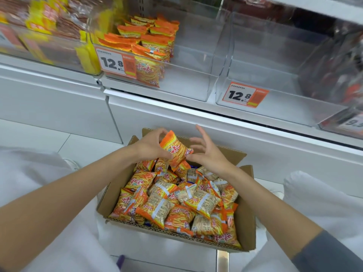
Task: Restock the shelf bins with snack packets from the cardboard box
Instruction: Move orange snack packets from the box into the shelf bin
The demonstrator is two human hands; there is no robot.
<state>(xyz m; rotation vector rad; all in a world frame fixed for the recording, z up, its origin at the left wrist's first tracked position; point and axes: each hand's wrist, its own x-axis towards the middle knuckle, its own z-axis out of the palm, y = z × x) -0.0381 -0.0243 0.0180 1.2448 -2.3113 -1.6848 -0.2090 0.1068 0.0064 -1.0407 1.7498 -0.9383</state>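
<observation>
At ten o'clock, a clear plastic bin (49, 54) holds yellow-and-red packets (42, 18) too blurred to read. Beside it at eleven o'clock is the middle bin (188, 81), also hard clear plastic with squared walls. Only its left half is stocked, with orange packets (155, 38): glossy, crimp-edged pillows printed with pale fried sticks and red Chinese characters. An orange-framed price tag (115, 62) on its front reads "12.8"; the small print above is illegible. At one o'clock, the right bin (275, 108) carries a second tag (244, 95), also "12.8". At three o'clock, a third tag (352, 122) is cut off by the frame edge and shows only a "9". The bins stand on a smooth white shelf (176, 107).

At six o'clock, the cardboard box (246, 222), brown corrugated board with its flaps open, sits between folds of white fabric (29, 173). It is heaped with loose packets (176, 205) of the same orange kind, some turned to show a white back panel of fine print.

Over the box's far end, the left hand (149, 146) grips one snack packet (175, 149), held tilted over the heap. Its fingers curl over the packet's top edge and its thumb lies across the front. Just at the packet's three o'clock, the right hand (208, 152) has its fingers straight and spread. Its thumb tip is by the packet's lower corner, and whether it touches I cannot tell. A grey sleeve (330, 252) covers the right forearm at five o'clock.
</observation>
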